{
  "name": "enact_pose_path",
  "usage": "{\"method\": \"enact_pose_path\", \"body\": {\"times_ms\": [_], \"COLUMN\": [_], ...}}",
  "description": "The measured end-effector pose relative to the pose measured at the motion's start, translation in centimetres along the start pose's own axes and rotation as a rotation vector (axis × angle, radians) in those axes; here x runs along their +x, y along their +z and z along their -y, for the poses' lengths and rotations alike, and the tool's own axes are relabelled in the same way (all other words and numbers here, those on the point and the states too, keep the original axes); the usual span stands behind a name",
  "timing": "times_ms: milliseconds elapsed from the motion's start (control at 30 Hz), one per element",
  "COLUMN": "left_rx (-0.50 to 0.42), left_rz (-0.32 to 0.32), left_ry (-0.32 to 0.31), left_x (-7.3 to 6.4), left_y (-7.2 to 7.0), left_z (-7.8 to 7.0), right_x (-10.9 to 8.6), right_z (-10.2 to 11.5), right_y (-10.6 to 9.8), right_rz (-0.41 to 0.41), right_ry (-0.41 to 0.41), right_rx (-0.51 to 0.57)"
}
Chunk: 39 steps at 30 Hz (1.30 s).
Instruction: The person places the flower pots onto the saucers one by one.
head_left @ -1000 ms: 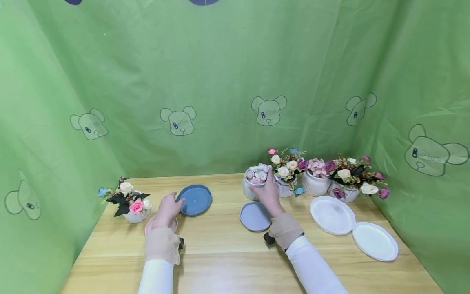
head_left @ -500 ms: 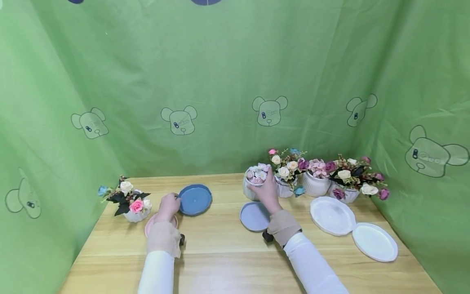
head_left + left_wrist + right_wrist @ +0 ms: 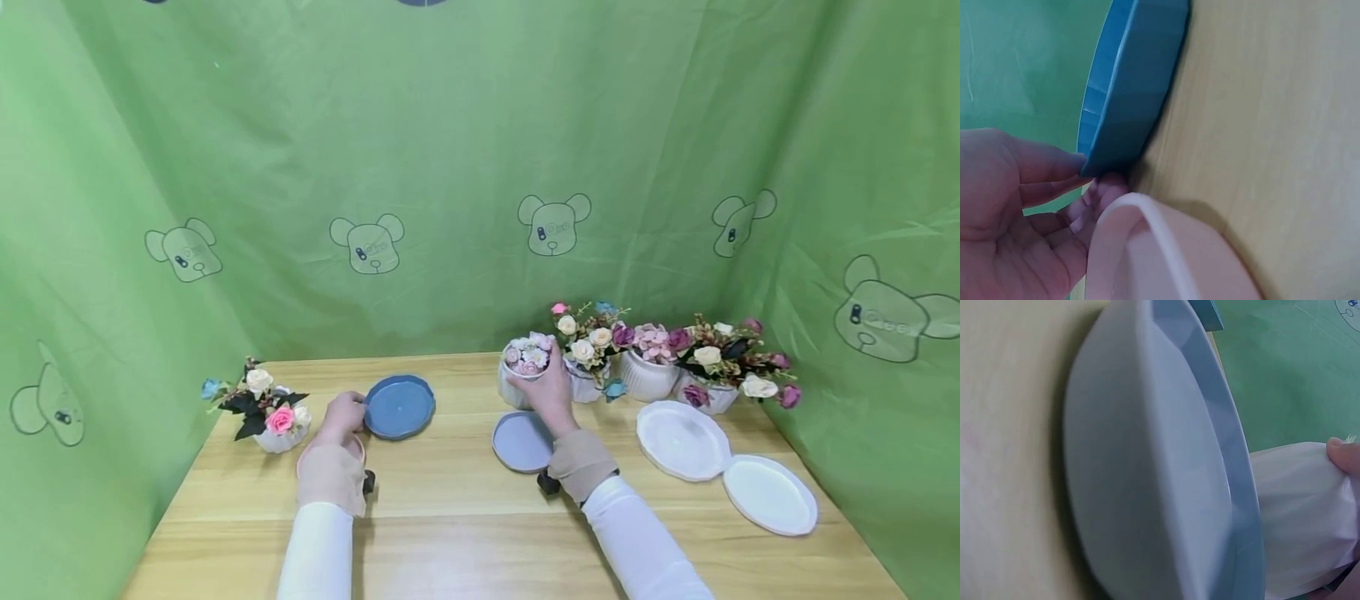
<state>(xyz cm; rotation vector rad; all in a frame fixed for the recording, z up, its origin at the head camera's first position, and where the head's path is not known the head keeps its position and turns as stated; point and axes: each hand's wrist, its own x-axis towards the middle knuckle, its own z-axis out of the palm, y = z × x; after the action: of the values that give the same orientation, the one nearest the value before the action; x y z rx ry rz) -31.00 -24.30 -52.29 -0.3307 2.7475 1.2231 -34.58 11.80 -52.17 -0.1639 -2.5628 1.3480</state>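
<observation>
Staged recording booth: green bear-print cloth point(image 3: 465, 167) hung round a wooden table point(image 3: 480, 533) w/ props.

Wooden table point(image 3: 465, 533) — plates point(image 3: 768, 493), flower pots point(image 3: 647, 377) on top

Dark blue scalloped plate point(image 3: 399, 406) lies flat at far left (edge raised slightly); small white flower pot point(image 3: 522, 377) stands upright, far centre.

Plates point(image 3: 682, 439) before pots point(image 3: 647, 377) at right, lone pot point(image 3: 279, 437) far left
</observation>
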Motion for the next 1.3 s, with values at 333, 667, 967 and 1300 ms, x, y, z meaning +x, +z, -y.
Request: {"method": "enact_pose_path", "body": {"times_ms": [333, 667, 967, 1300], "left_rx": [-0.101, -0.104, -0.157, -0.169], "left_rz": [0.042, 0.037, 0.041, 0.027], "left_ry": [-0.04, -0.039, -0.071, -0.08], "left_x": [0.2, -0.1, 0.2, 0.3], "left_y": [-0.2, -0.4, -0.4, -0.4], "left_z": [0.1, -0.2, 0.1, 0.2], "right_x": [-0.4, -1.1, -1.9, -3.0], "right_z": [0.6, 2.9, 5.1, 7.8], "right_y": [0.4, 0.6, 2.1, 4.1], "right_rz": [0.003, 0.004, 0.039, 0.055], "right_ry": [-0.033, -0.078, -0.098, -0.148], "right_rx": [-0.013, 0.052, 0.127, 0.16]}}
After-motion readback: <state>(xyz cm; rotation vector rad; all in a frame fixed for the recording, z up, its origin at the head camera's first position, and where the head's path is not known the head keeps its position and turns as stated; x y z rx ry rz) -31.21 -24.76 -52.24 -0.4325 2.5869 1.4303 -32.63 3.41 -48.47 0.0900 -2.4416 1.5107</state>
